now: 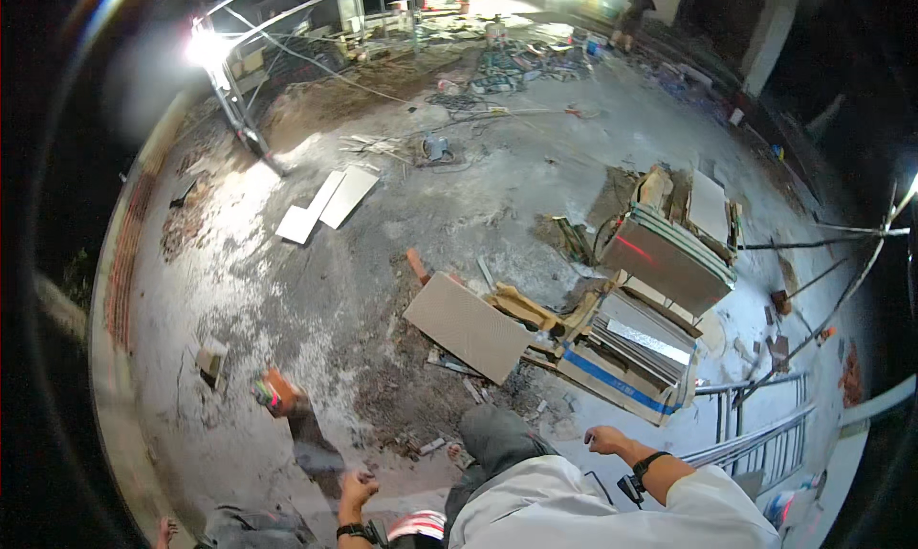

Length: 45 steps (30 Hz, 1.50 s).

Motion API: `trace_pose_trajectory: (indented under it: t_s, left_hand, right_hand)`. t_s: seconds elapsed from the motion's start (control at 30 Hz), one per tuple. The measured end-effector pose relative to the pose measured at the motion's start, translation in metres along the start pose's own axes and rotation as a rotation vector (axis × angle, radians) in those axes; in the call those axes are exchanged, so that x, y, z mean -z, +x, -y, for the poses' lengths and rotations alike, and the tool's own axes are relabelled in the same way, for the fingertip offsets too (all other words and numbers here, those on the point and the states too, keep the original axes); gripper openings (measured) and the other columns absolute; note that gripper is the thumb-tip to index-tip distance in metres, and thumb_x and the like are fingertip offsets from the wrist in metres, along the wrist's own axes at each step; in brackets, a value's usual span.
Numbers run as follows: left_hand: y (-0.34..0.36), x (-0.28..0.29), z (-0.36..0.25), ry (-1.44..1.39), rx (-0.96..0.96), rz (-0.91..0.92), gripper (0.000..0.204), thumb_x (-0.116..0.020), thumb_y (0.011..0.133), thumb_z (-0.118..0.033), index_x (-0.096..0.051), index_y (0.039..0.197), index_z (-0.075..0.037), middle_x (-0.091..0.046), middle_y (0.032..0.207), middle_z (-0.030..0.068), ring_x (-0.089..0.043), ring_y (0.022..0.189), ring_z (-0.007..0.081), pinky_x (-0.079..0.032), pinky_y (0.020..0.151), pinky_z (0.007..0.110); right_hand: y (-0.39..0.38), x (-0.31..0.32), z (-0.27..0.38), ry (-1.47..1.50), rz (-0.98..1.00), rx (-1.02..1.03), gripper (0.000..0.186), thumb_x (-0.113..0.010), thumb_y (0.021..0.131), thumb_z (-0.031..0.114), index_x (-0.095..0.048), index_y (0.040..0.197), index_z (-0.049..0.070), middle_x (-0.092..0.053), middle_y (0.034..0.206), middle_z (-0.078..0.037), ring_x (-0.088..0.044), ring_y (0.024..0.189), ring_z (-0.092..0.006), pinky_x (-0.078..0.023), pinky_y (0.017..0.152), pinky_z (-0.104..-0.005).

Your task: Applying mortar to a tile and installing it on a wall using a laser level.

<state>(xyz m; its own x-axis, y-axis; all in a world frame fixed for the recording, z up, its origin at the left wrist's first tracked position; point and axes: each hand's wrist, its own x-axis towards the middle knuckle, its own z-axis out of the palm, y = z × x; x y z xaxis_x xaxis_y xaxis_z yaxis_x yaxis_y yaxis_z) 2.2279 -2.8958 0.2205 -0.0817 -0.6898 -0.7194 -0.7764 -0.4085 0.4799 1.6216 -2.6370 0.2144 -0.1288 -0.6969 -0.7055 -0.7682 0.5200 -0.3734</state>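
My left hand hangs low at the bottom of the head view, its fingers curled in with nothing visible in them. Over to the right, my right hand is also loosely closed and appears to hold nothing. It is nearest an opened carton with a blue stripe, which holds a stack of tiles. A large grey tile lies tilted beside that carton, apart from both hands. Dark bands circle both my wrists.
Standing tiles are stacked farther right, near a metal ladder-like frame. Two white boards lie on the concrete floor. A bright lamp stand stands far left. Another person's hand shows lower left; someone stands far back.
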Motion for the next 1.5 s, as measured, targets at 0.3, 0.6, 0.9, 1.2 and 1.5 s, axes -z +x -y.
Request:
trace_pose_trajectory:
  t_s: [0.3,0.6,0.9,1.2,1.5]
  left_hand:
    - [0.162,0.146,-0.137,0.044,-0.102,-0.001,0.021,-0.061,0.086,-0.014,-0.06,0.079,0.007,-0.062,0.064,0.0125,-0.062,0.059,0.018,-0.049,0.052,0.032]
    - [0.298,0.308,-0.08,0.005,0.183,0.132,0.047,-0.055,0.089,-0.041,-0.064,0.07,0.001,-0.061,0.061,0.0126,-0.062,0.06,0.0214,-0.049,0.058,0.037]
    - [0.435,0.428,-0.36,0.619,-0.265,0.653,0.052,-0.05,0.087,-0.051,-0.068,0.086,-0.002,-0.066,0.083,0.021,-0.063,0.079,0.0368,-0.048,0.069,0.043]
    - [0.612,0.603,-0.552,0.663,-0.507,0.847,0.039,-0.048,0.086,-0.035,-0.062,0.1,-0.001,-0.063,0.087,0.0243,-0.059,0.079,0.0416,-0.045,0.068,0.046]
    - [0.701,0.658,-0.645,0.438,-0.341,0.897,0.036,-0.049,0.083,-0.031,-0.061,0.097,0.0,-0.062,0.088,0.025,-0.059,0.081,0.0388,-0.044,0.071,0.045]
  right_hand:
    - [0.189,0.042,0.151,0.112,0.072,-0.056,0.026,-0.06,0.078,0.03,-0.07,0.084,0.007,-0.068,0.076,-0.013,-0.065,0.073,-0.0301,-0.05,0.069,-0.0408]
    - [0.445,0.209,0.364,0.13,-0.007,0.326,0.032,-0.061,0.08,0.031,-0.064,0.088,0.0,-0.063,0.091,-0.024,-0.06,0.087,-0.0397,-0.048,0.073,-0.0444]
    - [0.583,0.317,0.571,0.03,0.524,0.39,0.033,-0.062,0.083,0.027,-0.06,0.104,0.001,-0.065,0.092,-0.017,-0.061,0.084,-0.0245,-0.048,0.072,-0.037]
    - [0.678,0.499,0.695,0.509,0.181,0.117,0.022,-0.059,0.081,0.012,-0.06,0.101,0.002,-0.058,0.077,-0.004,-0.051,0.068,-0.0109,-0.043,0.06,-0.0278]
    - [0.762,0.688,0.768,0.331,0.262,0.169,0.018,-0.055,0.079,0.01,-0.061,0.092,0.0,-0.064,0.079,-0.011,-0.058,0.073,-0.0174,-0.047,0.067,-0.0311]
